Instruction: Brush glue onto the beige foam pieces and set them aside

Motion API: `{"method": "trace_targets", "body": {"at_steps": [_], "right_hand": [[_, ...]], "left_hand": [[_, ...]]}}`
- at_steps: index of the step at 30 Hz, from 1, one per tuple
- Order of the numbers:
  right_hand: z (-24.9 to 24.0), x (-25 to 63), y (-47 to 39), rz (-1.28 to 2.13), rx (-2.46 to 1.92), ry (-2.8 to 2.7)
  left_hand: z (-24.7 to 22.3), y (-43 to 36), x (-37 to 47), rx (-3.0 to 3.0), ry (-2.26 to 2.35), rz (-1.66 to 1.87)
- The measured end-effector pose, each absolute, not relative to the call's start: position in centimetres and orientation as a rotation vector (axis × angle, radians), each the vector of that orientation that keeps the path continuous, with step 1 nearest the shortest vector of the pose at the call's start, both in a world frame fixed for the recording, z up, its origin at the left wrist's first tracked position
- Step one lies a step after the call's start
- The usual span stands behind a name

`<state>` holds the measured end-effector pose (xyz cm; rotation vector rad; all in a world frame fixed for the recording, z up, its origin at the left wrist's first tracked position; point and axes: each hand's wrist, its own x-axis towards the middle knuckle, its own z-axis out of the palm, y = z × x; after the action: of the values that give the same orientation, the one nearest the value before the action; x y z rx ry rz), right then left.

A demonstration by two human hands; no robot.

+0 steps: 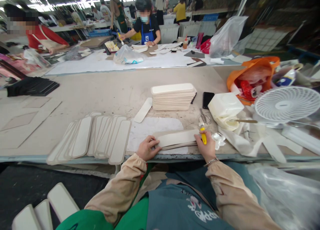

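Between my hands lies a short stack of long cream panels on a white sheet near the table edge. My left hand pinches the stack's left end, thumb and fingers closed at its corner. At the right end, my right hand touches the stack while its fingers hold a small yellow-handled brush, pale tip pointing away from me. Overlapping rounded cream panels are fanned out to the left. Beyond my hands stands a tall neat pile of similar panels, with a single panel leaning against its left side.
Scissors, a black phone, a white plastic container, an orange bag and a white fan crowd the right. Black pieces lie far left. A masked co-worker works across the table.
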<state>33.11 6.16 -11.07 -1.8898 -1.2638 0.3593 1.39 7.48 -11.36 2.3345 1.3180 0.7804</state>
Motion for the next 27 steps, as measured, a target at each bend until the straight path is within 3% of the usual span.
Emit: {"method": "trace_targets", "body": {"at_steps": [27], "right_hand": [[-12.2,32.9,5.8,0.390,-1.774,-1.142]], "left_hand": [[-10.8,7.7,1.7,2.319,1.362,0.740]]}}
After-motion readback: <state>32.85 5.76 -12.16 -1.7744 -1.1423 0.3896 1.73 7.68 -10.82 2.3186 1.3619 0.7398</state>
